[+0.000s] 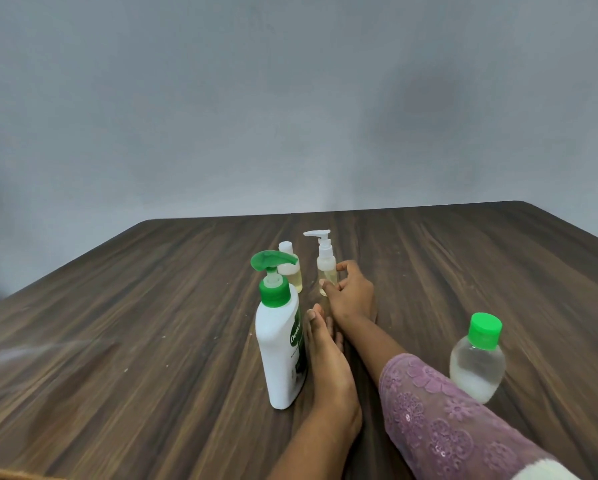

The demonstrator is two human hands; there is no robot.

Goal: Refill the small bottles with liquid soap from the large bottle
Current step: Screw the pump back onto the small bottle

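Right hand [354, 294] grips the small pump bottle [326, 263], upright mid-table [152, 306]. Left hand [327, 358] lies flat, fingers straight, against the large Dettol pump bottle [282, 358]. Small white-capped bottle [294, 278] stands just behind it. Clear green-capped bottle [477, 362] sits well apart on the right.

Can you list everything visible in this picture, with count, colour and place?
large bottle: one, white with green pump, table centre
capped small bottle: one, clear, white cap, yellowish liquid, behind the large bottle
pump small bottle: one, clear, white pump, right of the capped one
green-capped bottle: one, clear, near right
table: one, dark wood
wall: one, grey, behind
left hand: one, fingers straight, beside the large bottle
right hand: one, purple sleeve, grips the pump small bottle
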